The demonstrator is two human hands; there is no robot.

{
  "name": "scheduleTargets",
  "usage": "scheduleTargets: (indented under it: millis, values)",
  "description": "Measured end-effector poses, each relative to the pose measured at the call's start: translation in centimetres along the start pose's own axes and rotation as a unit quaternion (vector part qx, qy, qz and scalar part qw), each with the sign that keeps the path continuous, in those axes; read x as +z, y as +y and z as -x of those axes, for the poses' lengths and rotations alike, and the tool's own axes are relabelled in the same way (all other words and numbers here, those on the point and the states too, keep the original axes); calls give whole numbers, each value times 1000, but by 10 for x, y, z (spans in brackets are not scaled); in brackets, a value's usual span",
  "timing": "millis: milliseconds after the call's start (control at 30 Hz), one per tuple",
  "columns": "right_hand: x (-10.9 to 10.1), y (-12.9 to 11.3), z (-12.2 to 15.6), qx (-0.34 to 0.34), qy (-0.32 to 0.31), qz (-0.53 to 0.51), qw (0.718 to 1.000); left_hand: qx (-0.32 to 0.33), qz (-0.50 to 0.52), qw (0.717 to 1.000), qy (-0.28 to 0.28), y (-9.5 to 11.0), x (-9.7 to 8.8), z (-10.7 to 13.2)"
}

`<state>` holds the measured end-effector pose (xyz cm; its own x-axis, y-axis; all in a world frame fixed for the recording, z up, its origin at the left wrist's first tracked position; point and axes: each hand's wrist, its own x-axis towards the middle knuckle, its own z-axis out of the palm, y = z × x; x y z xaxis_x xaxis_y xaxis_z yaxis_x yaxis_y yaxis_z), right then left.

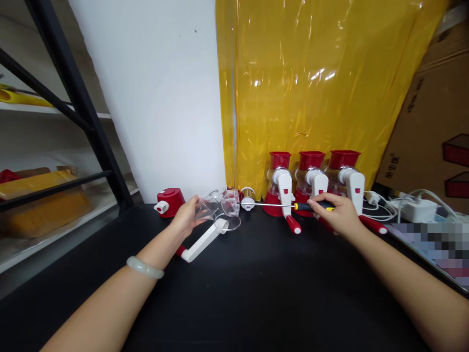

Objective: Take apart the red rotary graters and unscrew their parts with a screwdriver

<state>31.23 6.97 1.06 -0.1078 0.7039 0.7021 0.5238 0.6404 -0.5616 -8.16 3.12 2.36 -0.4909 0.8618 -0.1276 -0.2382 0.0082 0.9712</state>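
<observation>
My left hand (pixel 186 216) is closed around one end of a clear plastic grater body (pixel 230 203), holding it tilted on its side just above the black table. A screwdriver (pixel 304 207) with a black and yellow handle is gripped in my right hand (pixel 337 214). Its long shaft points left, and the tip meets the round end of the clear body; whether it is inside cannot be made out. Below the clear body lies a white crank handle (pixel 205 241) with a red grip. A red base (pixel 171 202) with a white knob sits left of my left hand. Behind the shaft stands a grater drum (pixel 248 199).
Three red and white rotary graters (pixel 282 183) stand in a row at the back right, their cranks facing me. White cables and an adapter (pixel 419 209) lie at right, near a cardboard box (pixel 425 117). A black-framed shelf (pixel 86 115) borders the left.
</observation>
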Motion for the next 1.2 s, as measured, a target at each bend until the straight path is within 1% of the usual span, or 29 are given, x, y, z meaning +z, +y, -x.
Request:
scheduleTargets:
  millis: [200,333,533,700,833,1033,1100,1200]
  values:
    - [0,2,0,16,17,7,1000,-2,2,1000,-5,-1,2,4]
    - [-1,0,0,16,17,8,1000,0,5,1000,-10,-1,4,7]
    - [-1,-4,1,8,9,3,1000,8,-3,999,-36,0,5,10]
    - [-1,-2,1,9,3,4,1000,15,-9,998,-54,2,6,13]
    - [0,0,1,17,8,-1,1000,9,-9,999,-53,1,5,10]
    - [2,-1,0,61,-3,-12,998,8,-6,998,-57,-2,5,8]
    - [3,0,0,61,-6,-8,998,7,0,998,-56,-2,5,9]
    - [2,1,0,41,-6,-9,999,4,14,998,-54,-1,6,11]
